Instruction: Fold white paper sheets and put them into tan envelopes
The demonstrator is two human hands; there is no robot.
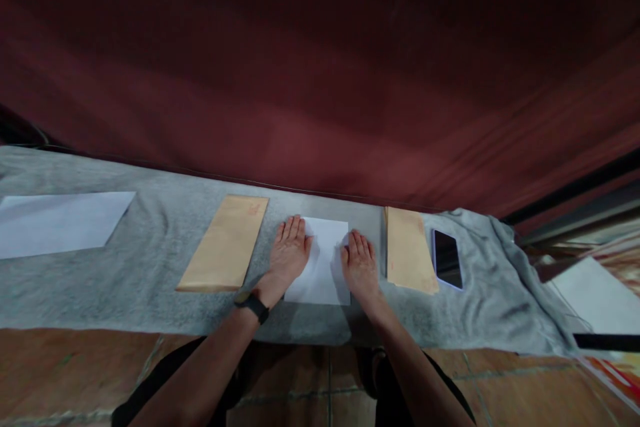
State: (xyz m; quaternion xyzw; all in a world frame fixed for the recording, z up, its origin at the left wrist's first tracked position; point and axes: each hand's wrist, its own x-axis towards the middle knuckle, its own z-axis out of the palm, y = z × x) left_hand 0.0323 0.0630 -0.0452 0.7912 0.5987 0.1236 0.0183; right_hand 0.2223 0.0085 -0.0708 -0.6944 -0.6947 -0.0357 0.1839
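Observation:
A white sheet of paper [325, 267] lies on the grey cloth between my two hands. My left hand [291, 247] rests flat over its left edge, fingers extended and pointing away from me, with a dark watch on the wrist. At the sheet's right edge my right hand [360, 263] lies palm down, its fingers stretched forward. Neither hand grips anything. Left of my left hand is a brown envelope [227, 243] with faint red marks. Several stacked brown envelopes [409, 250] lie to the right of my right hand.
A phone [448, 259] with a dark screen lies beside the right-hand envelopes. More white paper [60, 221] is at the far left of the grey cloth [150, 273]. A dark red curtain [300, 113] hangs behind the cloth-covered surface. Tiled floor shows below.

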